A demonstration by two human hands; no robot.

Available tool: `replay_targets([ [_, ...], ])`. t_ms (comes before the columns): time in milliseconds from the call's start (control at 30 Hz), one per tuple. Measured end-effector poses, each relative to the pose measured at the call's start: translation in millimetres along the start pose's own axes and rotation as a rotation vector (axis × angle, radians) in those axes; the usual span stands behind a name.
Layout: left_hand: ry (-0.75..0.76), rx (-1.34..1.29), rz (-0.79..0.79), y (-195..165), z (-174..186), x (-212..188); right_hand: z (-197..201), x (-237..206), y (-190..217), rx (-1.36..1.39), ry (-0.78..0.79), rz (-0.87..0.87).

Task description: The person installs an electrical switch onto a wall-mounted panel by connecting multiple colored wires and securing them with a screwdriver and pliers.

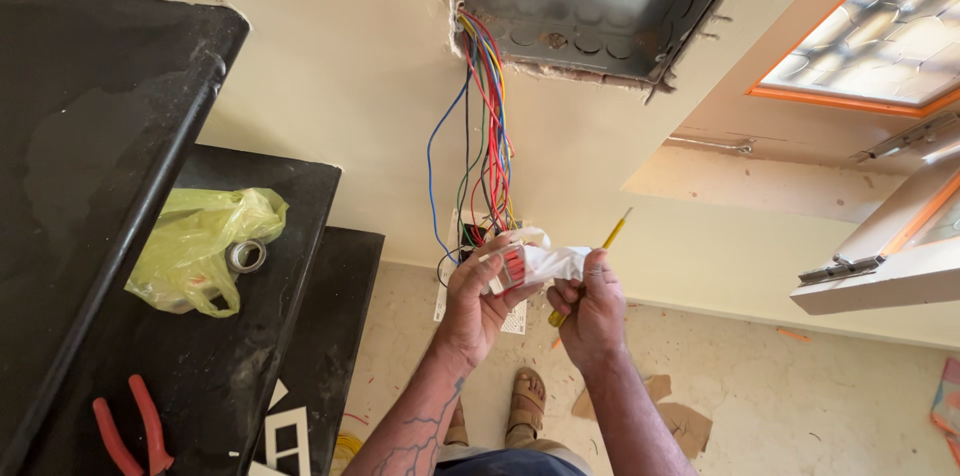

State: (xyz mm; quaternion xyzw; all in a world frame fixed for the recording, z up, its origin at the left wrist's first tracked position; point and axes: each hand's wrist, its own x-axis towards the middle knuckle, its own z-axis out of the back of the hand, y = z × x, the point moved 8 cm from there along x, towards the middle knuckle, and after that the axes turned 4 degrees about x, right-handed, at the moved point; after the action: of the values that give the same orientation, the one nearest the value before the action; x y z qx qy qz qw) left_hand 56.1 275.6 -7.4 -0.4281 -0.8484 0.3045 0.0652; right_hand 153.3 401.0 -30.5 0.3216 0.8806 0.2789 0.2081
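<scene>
Hands [540, 301] on wired switch plate [505, 271]

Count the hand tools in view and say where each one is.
2. A yellow-handled screwdriver is in the right hand. Red-handled pliers lie on the black shelf at lower left. Others may be hidden in the yellow plastic bag.

Cream wall [340, 86], speckled floor [800, 406], sunlit window [890, 26].

Pliers [128, 426] on shelf [200, 356] left of hands [530, 296]
</scene>
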Motion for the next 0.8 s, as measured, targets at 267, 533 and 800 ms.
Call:
replay_targets([
  [267,0.025,0.035,0.024,-22,9,-1,82,33,34,0.264,-0.323,0.085],
  [533,-0.068,0.032,-0.14,-49,45,6,91,27,88,-0.963,-0.389,0.306],
  [800,-0.083,0.08,-0.079,-20,19,11,-50,-12,21,-1.235,0.078,0.182],
])
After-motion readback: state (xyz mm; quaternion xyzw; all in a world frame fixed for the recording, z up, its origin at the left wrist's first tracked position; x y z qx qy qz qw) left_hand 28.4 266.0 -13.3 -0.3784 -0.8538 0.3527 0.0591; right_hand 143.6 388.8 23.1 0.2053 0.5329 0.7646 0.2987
